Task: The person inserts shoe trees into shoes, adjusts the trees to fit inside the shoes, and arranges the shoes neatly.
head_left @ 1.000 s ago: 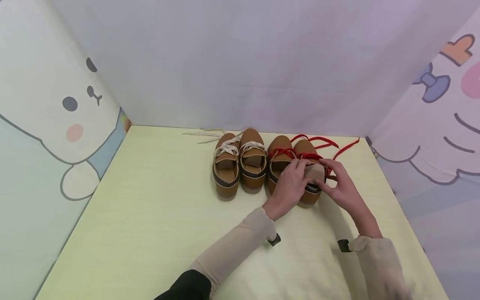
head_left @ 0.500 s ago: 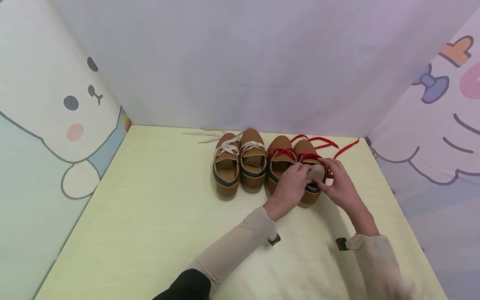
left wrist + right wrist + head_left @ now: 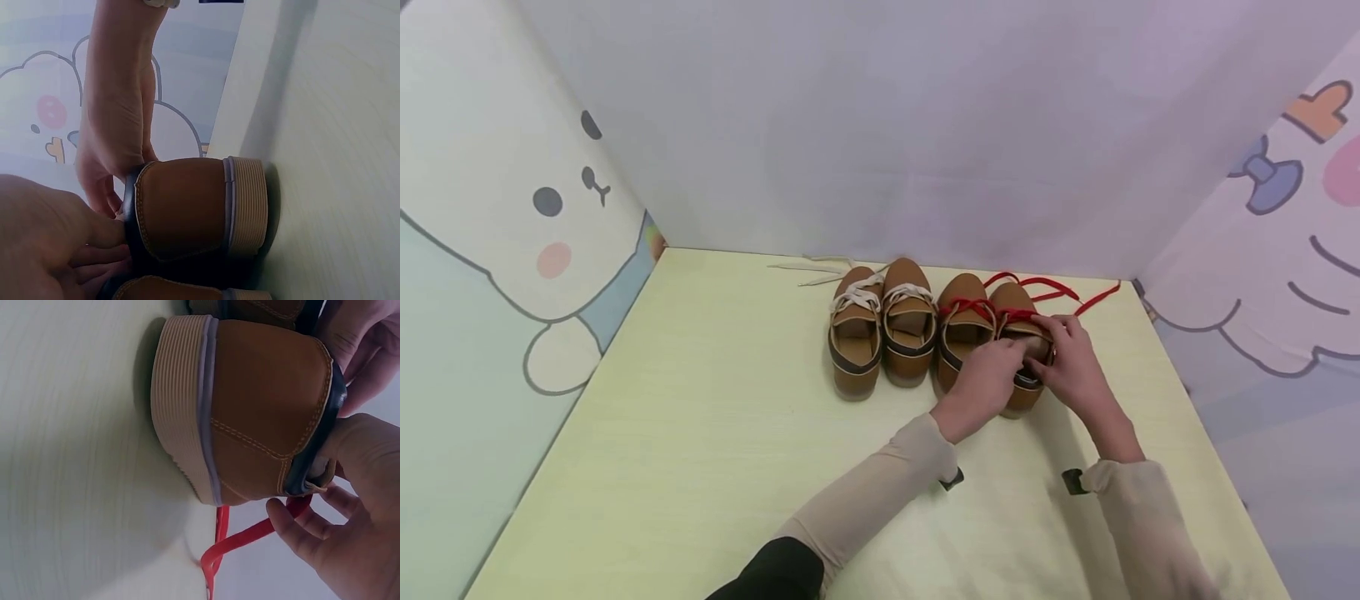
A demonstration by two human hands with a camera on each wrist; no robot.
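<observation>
Both hands are at the opening of the rightmost brown shoe [image 3: 1011, 298], which stands upright with red laces. My left hand [image 3: 981, 379] is at the collar's left side; its fingertips reach inside, over a greyish-beige piece [image 3: 1037, 348]. Opposite, my right hand [image 3: 1078, 371] pinches the collar, thumb inside and fingers outside, as the right wrist view shows. A red lace [image 3: 244, 536] hangs beside those fingers. Most of the shoe's inside is hidden by the hands. The left wrist view shows the shoe's brown heel [image 3: 181, 200] from behind.
Another red-laced brown shoe [image 3: 964, 287] stands close on the left. Farther left are two brown shoes with white laces [image 3: 859, 296]. All line up near the back edge of the pale yellow table [image 3: 700, 417], before a plain wall [image 3: 865, 125].
The greyish-beige piece that stood up in the opening now lies lower inside the shoe. My left fingertips have moved into the shoe, and my right hand has shifted slightly left.
</observation>
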